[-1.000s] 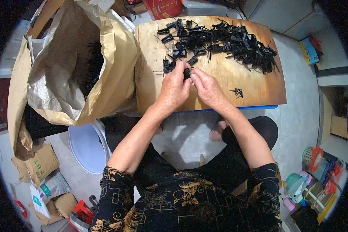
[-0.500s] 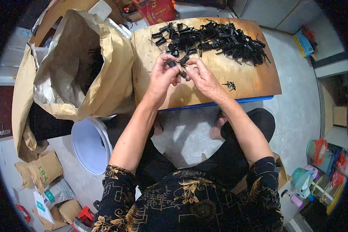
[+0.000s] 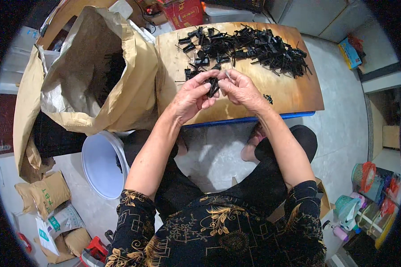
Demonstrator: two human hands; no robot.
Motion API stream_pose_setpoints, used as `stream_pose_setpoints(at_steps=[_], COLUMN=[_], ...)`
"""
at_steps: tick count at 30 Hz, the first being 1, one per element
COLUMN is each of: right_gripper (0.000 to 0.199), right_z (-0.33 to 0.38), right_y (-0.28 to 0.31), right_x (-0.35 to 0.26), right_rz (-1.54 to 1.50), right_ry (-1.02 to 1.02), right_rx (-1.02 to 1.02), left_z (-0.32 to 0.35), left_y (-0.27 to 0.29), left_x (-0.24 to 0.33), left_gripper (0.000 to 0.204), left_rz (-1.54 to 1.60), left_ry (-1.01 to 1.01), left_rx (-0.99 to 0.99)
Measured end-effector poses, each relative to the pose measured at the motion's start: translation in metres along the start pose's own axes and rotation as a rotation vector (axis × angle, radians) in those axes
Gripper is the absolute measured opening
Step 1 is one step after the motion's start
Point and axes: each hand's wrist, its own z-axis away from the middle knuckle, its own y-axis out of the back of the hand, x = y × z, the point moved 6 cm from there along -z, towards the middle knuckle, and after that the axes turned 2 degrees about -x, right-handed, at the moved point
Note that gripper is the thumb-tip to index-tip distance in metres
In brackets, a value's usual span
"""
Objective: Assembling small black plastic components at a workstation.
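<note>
Over the wooden board, left hand and right hand together pinch one black plastic clip, lifted clear of the pile of clips for fitting.

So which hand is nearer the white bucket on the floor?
Left. The left hand is up over the board's near edge, above and right of the white bucket; the right hand sits farther right, beyond the left.
</note>
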Motion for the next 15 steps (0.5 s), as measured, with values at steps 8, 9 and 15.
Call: stream_pose_setpoints(at_steps=[8, 9, 15], right_gripper=[0.02, 0.02, 0.025], right_z=[0.002, 0.002, -0.004], right_y=[-0.006, -0.005, -0.003], right_x=[-0.001, -0.005, 0.01], right_rz=[-0.001, 0.065, 0.153], right_ry=[-0.128, -0.081, -0.024], right_rx=[-0.124, -0.096, 0.024], left_z=[0.002, 0.002, -0.001], left_y=[-0.001, 0.0, -0.002], left_x=[-0.006, -0.004, -0.002], left_gripper=[0.039, 0.038, 0.038], left_rz=[-0.194, -0.295, -0.626], left_ry=[0.088, 0.071, -0.014], left_rx=[-0.07, -0.021, 0.048])
